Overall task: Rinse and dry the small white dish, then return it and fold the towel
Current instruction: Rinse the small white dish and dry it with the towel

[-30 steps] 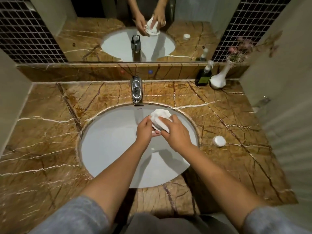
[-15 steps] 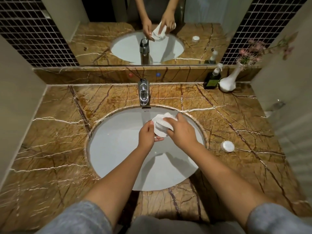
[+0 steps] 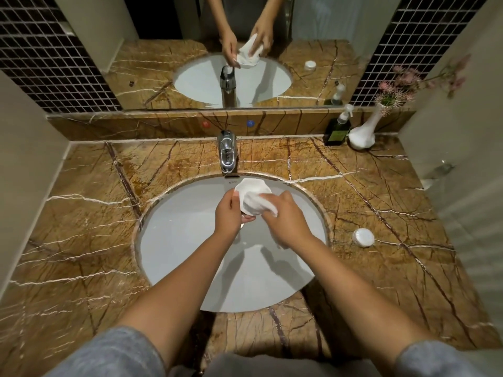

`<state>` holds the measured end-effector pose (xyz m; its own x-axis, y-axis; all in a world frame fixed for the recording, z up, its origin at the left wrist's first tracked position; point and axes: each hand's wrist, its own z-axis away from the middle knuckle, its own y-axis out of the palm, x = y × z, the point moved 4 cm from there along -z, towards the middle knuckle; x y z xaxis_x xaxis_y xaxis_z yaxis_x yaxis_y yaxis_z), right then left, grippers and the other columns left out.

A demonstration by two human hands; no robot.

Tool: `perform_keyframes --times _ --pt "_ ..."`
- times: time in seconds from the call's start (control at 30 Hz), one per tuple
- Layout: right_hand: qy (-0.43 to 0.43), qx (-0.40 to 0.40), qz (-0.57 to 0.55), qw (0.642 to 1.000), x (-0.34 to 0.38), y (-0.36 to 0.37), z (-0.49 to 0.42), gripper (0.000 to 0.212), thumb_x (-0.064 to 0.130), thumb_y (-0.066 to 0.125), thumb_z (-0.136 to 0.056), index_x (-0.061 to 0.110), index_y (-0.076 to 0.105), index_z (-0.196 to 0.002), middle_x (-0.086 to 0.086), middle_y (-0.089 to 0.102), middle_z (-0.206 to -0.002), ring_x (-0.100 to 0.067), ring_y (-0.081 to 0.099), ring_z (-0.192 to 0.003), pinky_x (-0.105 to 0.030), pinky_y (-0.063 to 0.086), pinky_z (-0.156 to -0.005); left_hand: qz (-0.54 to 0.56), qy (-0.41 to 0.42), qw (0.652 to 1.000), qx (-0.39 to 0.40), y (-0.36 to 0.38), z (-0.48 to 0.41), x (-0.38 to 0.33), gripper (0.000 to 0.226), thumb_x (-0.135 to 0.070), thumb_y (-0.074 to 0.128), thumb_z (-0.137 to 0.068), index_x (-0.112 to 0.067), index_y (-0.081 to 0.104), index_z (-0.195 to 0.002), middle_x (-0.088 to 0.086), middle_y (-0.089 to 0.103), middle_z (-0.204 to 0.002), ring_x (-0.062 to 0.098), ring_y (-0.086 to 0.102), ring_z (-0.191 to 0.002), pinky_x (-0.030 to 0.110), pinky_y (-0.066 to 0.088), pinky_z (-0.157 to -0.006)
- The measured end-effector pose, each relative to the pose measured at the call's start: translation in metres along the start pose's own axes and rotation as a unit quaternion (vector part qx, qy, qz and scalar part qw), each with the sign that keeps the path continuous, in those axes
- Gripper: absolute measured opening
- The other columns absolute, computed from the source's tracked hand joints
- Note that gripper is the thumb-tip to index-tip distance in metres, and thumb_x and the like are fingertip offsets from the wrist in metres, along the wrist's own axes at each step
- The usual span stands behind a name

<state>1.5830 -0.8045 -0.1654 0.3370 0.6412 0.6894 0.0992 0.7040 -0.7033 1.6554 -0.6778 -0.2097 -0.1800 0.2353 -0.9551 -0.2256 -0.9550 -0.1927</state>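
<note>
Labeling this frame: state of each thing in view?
small white dish: held over the sink, tilted
towel: bunched against the dish
left hand: gripping the dish
right hand: pressing the towel
faucet: no water visible
white lid: flat on the counter
soap bottle: upright
vase: upright, holds flowers

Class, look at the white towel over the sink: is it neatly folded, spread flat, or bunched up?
Bunched up. The towel is crumpled in the right hand and pressed against the dish, which the left hand holds above the basin.
</note>
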Motion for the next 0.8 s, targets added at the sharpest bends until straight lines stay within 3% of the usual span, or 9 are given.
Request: perform_keyframes --times 0.1,0.17,0.3,0.4,0.5,0.57,0.63,0.73,0.8 --pt "-0.006 0.057 0.043 0.997 -0.006 0.011 0.009 0.040 0.026 0.052 -0.089 0.029 0.055 -0.128 -0.005 0.046 -0.104 -0.030 0.056 -0.090 -0.035 0.047 -0.075 -0.054 0.002 0.998 -0.013 -0.003 -0.001 0.006 0.034 -0.020 0.032 -0.104 -0.001 0.056 -0.118 0.017 0.062 -0.107 0.024 0.057 -0.089 0.017 0.055 -0.056" --pt "-0.011 0.084 0.002 0.996 -0.007 0.012 0.010 0.032 0.020 0.050 -0.089 0.023 0.063 -0.118 -0.007 0.059 -0.106 -0.030 0.057 -0.094 -0.036 0.048 -0.079 -0.073 -0.017 0.997 -0.009 -0.009 0.002 0.014 0.035 -0.021 0.030 -0.104 -0.001 0.056 -0.118 0.019 0.061 -0.111 0.028 0.060 -0.090 0.035 0.058 -0.066" --pt "0.146 -0.038 -0.260 0.954 -0.021 -0.010 0.006 0.021 0.009 0.050 -0.089 0.022 0.059 -0.103 -0.004 0.065 -0.095 -0.019 0.059 -0.077 -0.024 0.045 -0.060 -0.037 -0.086 0.995 0.022 -0.021 0.003 0.024 0.033 -0.019 0.029 -0.104 0.002 0.046 -0.124 0.016 0.049 -0.117 0.011 0.065 -0.061 0.037 0.061 -0.062" --pt "0.208 -0.032 -0.310 0.927 -0.033 -0.021 -0.002 0.033 0.011 0.050 -0.088 0.016 0.059 -0.120 -0.009 0.066 -0.107 -0.023 0.059 -0.086 -0.023 0.042 -0.059 0.000 -0.092 0.991 0.094 -0.025 0.005 0.018 0.023 -0.010 0.040 -0.100 -0.003 0.039 -0.123 0.016 0.047 -0.124 0.026 0.069 -0.073 0.037 0.063 -0.063" --pt "0.183 -0.015 -0.314 0.932 -0.030 -0.028 -0.006 0.036 0.009 0.051 -0.086 0.018 0.060 -0.119 -0.012 0.066 -0.114 -0.026 0.061 -0.093 -0.029 0.045 -0.072 -0.144 0.060 0.980 0.124 -0.035 0.005 0.004 0.014 -0.011 0.047 -0.097 -0.015 0.042 -0.109 0.009 0.059 -0.107 0.020 0.067 -0.075 0.046 0.060 -0.069" --pt "0.125 -0.036 -0.274 0.953 -0.027 -0.036 -0.005 0.039 0.007 0.051 -0.086 0.021 0.062 -0.121 -0.006 0.067 -0.111 -0.019 0.061 -0.090 -0.026 0.045 -0.071 -0.281 0.192 0.932 0.127 -0.042 0.008 -0.007 0.021 -0.010 0.049 -0.093 -0.026 0.045 -0.105 -0.002 0.062 -0.095 0.014 0.061 -0.071 0.031 0.053 -0.063" --pt "0.038 -0.050 -0.219 0.974 -0.020 -0.044 -0.002 0.040 0.007 0.051 -0.086 0.023 0.064 -0.120 0.004 0.067 -0.104 -0.011 0.060 -0.089 -0.023 0.045 -0.071 -0.327 0.286 0.889 0.143 -0.042 0.012 -0.019 0.035 -0.006 0.053 -0.086 -0.029 0.048 -0.112 -0.012 0.058 -0.099 0.014 0.056 -0.074 0.024 0.047 -0.065" --pt "-0.062 -0.009 -0.151 0.987 -0.008 -0.047 0.006 0.037 0.014 0.051 -0.086 0.024 0.066 -0.118 0.009 0.067 -0.105 -0.011 0.060 -0.095 -0.024 0.047 -0.081 -0.369 0.363 0.845 0.133 -0.040 0.013 -0.036 0.027 -0.017 0.041 -0.092 -0.025 0.050 -0.116 -0.010 0.052 -0.122 0.021 0.061 -0.094 0.026 0.047 -0.077" --pt "-0.064 0.018 -0.173 0.983 -0.006 -0.040 0.011 0.041 0.018 0.050 -0.080 0.021 0.066 -0.118 0.009 0.067 -0.110 0.000 0.059 -0.097 -0.014 0.045 -0.085 -0.388 0.407 0.820 0.107 -0.040 0.014 -0.045 0.026 -0.025 0.034 -0.091 -0.021 0.051 -0.111 -0.005 0.048 -0.120 0.023 0.059 -0.087 0.027 0.047 -0.067"
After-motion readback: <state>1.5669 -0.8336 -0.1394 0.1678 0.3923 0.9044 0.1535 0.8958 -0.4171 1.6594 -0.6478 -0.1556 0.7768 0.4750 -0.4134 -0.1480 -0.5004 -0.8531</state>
